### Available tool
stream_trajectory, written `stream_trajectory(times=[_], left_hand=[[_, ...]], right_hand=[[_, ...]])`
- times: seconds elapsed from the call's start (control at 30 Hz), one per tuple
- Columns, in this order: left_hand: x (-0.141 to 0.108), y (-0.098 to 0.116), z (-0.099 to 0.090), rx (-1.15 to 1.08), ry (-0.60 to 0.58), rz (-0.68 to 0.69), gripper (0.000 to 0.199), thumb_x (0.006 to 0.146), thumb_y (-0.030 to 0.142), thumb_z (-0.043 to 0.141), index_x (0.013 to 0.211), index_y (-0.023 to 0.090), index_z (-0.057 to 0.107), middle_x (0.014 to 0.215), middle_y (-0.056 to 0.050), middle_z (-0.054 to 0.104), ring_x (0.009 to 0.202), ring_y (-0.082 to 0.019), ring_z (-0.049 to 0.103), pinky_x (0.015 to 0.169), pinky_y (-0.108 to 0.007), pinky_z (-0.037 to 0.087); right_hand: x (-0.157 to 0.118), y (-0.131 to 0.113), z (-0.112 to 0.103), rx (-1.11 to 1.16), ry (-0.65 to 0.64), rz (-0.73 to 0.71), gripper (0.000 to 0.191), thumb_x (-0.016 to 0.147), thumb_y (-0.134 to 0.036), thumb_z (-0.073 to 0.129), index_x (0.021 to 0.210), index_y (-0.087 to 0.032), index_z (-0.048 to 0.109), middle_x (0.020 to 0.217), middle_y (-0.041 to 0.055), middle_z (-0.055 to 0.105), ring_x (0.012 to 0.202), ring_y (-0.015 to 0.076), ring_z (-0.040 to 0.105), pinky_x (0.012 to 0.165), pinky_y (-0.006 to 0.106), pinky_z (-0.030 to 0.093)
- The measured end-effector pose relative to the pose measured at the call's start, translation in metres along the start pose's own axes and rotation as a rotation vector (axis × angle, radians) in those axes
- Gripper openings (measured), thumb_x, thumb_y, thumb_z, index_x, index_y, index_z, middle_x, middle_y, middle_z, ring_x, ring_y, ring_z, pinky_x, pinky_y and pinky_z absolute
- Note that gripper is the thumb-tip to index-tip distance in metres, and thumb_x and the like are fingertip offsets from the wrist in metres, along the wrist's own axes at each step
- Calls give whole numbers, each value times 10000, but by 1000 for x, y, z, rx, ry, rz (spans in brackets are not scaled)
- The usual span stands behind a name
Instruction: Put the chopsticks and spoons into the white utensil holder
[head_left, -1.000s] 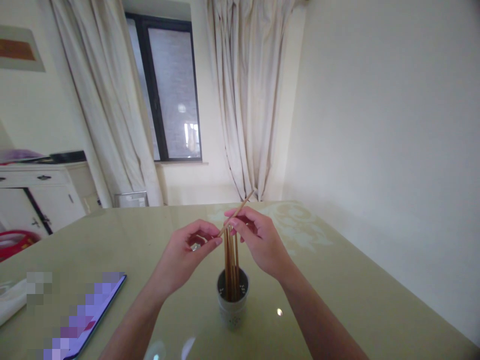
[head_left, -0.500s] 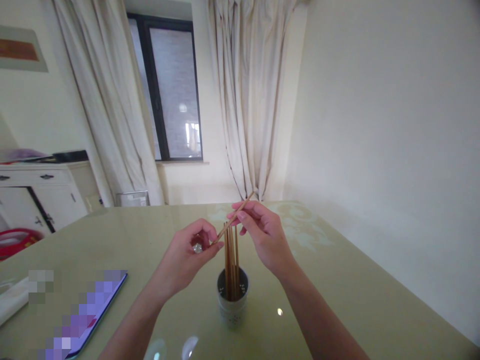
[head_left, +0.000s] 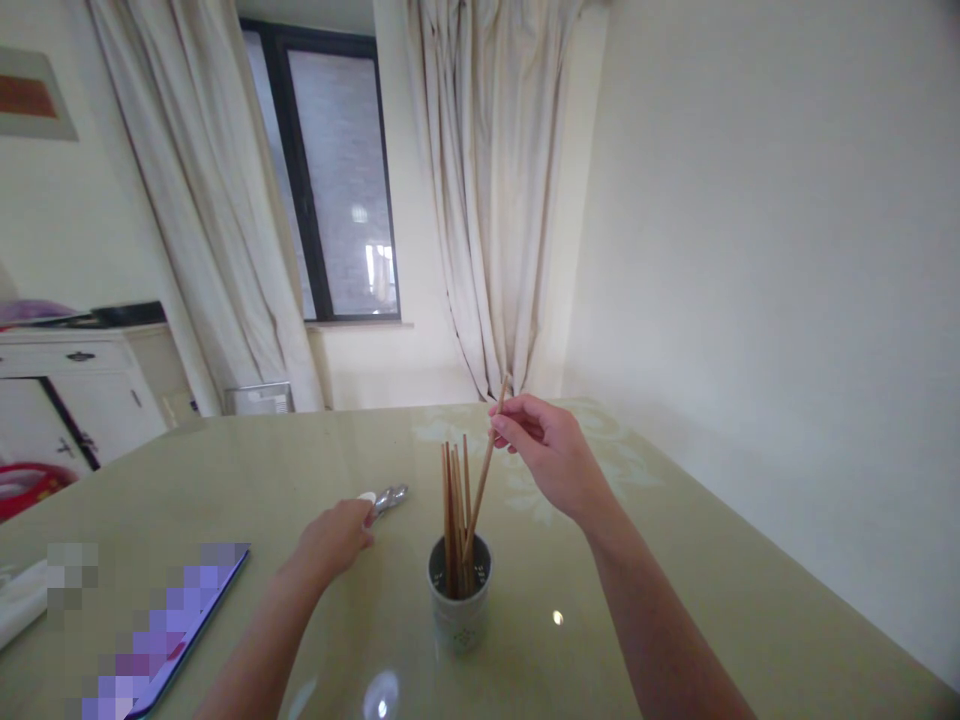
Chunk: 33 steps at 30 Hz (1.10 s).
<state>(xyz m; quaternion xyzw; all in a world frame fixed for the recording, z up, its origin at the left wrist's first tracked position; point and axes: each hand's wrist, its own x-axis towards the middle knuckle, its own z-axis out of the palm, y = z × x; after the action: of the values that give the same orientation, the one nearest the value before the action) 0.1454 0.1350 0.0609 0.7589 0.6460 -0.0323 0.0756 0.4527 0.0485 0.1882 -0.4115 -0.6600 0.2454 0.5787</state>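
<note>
The right hand (head_left: pixel 551 450), at one o'clock from the cup (head_left: pixel 460 625), is nearly closed in a narrow pinch: thumb and fingertips hold one wooden chopstick (head_left: pixel 488 460) near its upper end. This chopstick leans, its top pointing toward one o'clock and its lower end within the cup's mouth, beside the other chopsticks (head_left: pixel 454 510), which stand close together and almost upright in the cup. The left hand (head_left: pixel 334 543), between nine and ten o'clock from the cup, shows mainly its back, with the fingers bent; how far it is open, and whether it grips anything, cannot be told. At its fingertips lies a shiny silver object (head_left: pixel 391 497) with a white part at the near end, at about half past ten from the cup. The table (head_left: pixel 675 610) is pale green and glossy, with a leaf-like pattern at its far edge and spots of reflected light. At nine o'clock lies a phone (head_left: pixel 184 625), its screen blurred, and farther out a white object (head_left: pixel 26 605). Beyond the table, a white cabinet (head_left: pixel 112 385) stands at ten o'clock, a dark-framed window (head_left: pixel 341 180) at eleven, a pale curtain (head_left: pixel 499 190) at twelve, and a plain wall (head_left: pixel 757 230) between one and two.
</note>
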Motion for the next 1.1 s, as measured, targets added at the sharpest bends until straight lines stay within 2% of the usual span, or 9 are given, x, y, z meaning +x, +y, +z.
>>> stream_trajectory(times=[0.13,0.27,0.4,0.7,0.87,1.0,1.1], left_hand=[[4,-4,11,30,-32,-23,161,890,161,617,1025,216,684,1237,-150,745,1125,-308,718,836,-340,492],[7,-5,14,23,-43,-9,178,891,142,576,1009,212,688,1165,-145,763,1080,-290,732,830,-332,494],[9,-5,18,-9,-41,27,184,861,127,576,967,217,697,1115,-115,771,1035,-263,736,826,-314,489],[9,-4,23,-52,-25,66,171,831,123,577,919,210,696,1039,-109,776,978,-277,731,775,-320,467],[7,0,18,-95,4,79,126,822,127,578,870,204,667,997,-108,772,934,-272,720,740,-308,436],[6,5,8,-172,32,117,109,840,145,550,837,201,643,923,-66,767,893,-229,707,731,-278,434],[3,10,-3,-312,62,158,105,856,192,532,838,196,635,831,-25,737,812,-191,685,691,-255,435]], right_hand=[[0,4,6,-152,-90,56,140,965,-242,646,845,-186,690,753,9,728,720,168,735,708,277,538],[0,5,12,-344,-125,84,224,999,-207,608,796,-184,699,730,5,751,668,147,729,695,262,491],[-1,10,19,-438,-164,135,246,992,-232,640,765,-187,721,723,3,770,637,140,718,669,252,468],[-2,30,31,-575,-199,223,262,980,-282,667,745,-205,754,714,8,791,632,151,724,638,236,464],[-2,35,33,-623,-224,247,321,996,-315,639,713,-209,746,684,13,784,624,154,721,642,236,467],[-3,30,32,-656,-240,265,346,1006,-358,623,728,-212,769,691,26,784,645,166,724,629,241,458],[-3,23,29,-724,-227,273,361,997,-410,647,724,-210,773,700,43,782,655,178,719,629,254,451]])
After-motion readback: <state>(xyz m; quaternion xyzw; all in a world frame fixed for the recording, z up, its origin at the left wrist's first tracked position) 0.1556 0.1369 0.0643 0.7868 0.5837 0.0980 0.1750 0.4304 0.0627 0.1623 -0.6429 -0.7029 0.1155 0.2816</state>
